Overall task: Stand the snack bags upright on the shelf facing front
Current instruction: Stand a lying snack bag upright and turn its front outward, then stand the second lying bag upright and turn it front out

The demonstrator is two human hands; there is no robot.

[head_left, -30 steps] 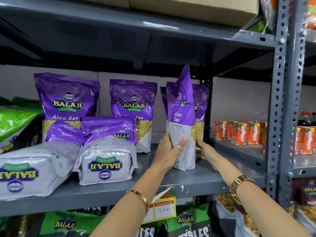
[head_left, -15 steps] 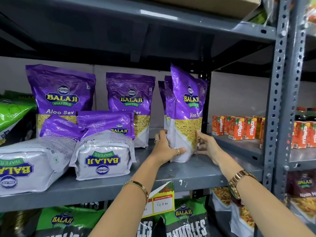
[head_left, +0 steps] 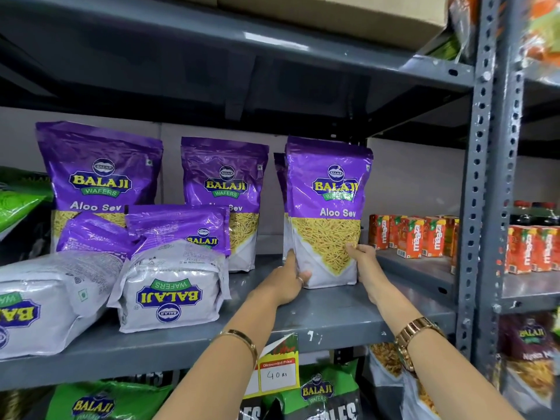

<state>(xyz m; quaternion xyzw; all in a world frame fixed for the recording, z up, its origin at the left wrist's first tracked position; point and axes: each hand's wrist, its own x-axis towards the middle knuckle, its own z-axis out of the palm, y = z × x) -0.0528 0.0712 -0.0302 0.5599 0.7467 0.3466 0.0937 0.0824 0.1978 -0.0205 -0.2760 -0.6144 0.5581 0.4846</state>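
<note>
A purple Aloo Sev bag (head_left: pixel 327 207) stands upright on the grey shelf (head_left: pixel 318 316), its front facing me. My left hand (head_left: pixel 288 283) grips its lower left corner and my right hand (head_left: pixel 362 259) holds its lower right edge. Another bag stands hidden right behind it. Two more purple bags stand upright at the back, one on the left (head_left: pixel 97 180) and one in the middle (head_left: pixel 224 192). In front of them two bags lie on their backs, bottoms toward me: a middle one (head_left: pixel 172 286) and a left one (head_left: pixel 45 301).
Orange juice cartons (head_left: pixel 415 237) stand on the neighbouring shelf to the right, behind a perforated grey upright (head_left: pixel 488 177). A green bag (head_left: pixel 15 204) lies at the far left. A yellow price tag (head_left: pixel 277 371) hangs from the shelf edge above green bags (head_left: pixel 318 392) below.
The bag in my hands has turned from edge-on to front-facing and now stands upright on the shelf. My right hand has come from behind it to its lower right edge.
</note>
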